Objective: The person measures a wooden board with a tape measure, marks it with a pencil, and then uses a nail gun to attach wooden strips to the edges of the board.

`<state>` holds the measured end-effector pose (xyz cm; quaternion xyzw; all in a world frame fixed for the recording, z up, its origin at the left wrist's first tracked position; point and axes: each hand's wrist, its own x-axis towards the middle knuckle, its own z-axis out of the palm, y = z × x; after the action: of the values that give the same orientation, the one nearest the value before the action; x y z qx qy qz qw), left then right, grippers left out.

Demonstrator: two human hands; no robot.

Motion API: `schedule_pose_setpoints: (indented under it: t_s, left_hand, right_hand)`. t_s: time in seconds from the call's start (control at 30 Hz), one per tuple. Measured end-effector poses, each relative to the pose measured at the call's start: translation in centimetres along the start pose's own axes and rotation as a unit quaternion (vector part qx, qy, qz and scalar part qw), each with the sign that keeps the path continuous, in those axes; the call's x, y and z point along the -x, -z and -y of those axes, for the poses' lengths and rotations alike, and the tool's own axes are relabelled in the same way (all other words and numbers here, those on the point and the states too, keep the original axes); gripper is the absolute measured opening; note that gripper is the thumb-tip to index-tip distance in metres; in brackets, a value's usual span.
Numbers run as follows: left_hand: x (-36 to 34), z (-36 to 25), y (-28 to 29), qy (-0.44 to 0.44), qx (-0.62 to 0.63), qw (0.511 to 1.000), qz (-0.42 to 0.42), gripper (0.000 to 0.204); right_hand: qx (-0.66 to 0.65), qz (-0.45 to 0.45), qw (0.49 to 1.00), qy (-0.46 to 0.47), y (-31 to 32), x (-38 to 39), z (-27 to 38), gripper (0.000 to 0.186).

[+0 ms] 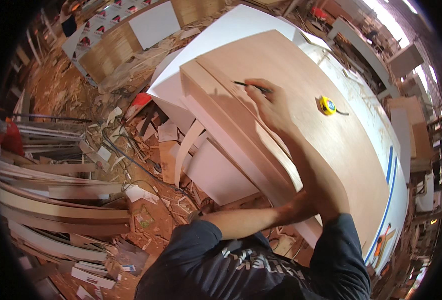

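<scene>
My right hand (271, 100) is closed around a thin dark pencil (242, 83), its tip pointing left just over the wooden panel (301, 65). A long narrow strip or line runs along the panel's left side, below that hand. My left forearm (251, 221) crosses in front of my body toward the panel's near edge. Most of the left hand is hidden behind my right forearm, so its fingers do not show. On the panel, right of my right hand, lies a yellow tape measure (327, 105) with a dark strap.
The panel rests on a large white board (241, 25). Blue strips (385, 200) and an orange-handled tool (379, 245) lie at the right. Stacked wood strips (66, 207) fill the left floor. Offcuts and a dark cable (131, 161) litter the ground. A white sheet (156, 25) stands behind.
</scene>
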<state>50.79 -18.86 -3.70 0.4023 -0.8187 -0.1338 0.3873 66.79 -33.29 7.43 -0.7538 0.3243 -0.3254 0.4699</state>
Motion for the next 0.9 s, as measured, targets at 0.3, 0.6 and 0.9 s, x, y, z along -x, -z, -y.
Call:
schedule_pose_setpoints:
  t_s: [0.3, 0.6, 0.9]
  left_hand:
    - [1.2, 0.7, 0.1, -0.071, -0.097, 0.993, -0.013, 0.04]
    - [0.9, -0.4, -0.3, -0.098, -0.135, 0.986, 0.023, 0.038]
    - [-0.3, -0.1, -3.4, -0.018, -0.157, 0.985, -0.068, 0.028]
  right_hand:
    - [0.087, 0.044, 0.993, 0.074, -9.8, -13.3, -2.6, 0.03]
    - [0.464, 0.053, 0.86, 0.204, -6.5, -14.0, -2.7, 0.024]
    - [0.319, 0.011, 0.936, -0.15, 6.2, 10.5, 2.8, 0.018]
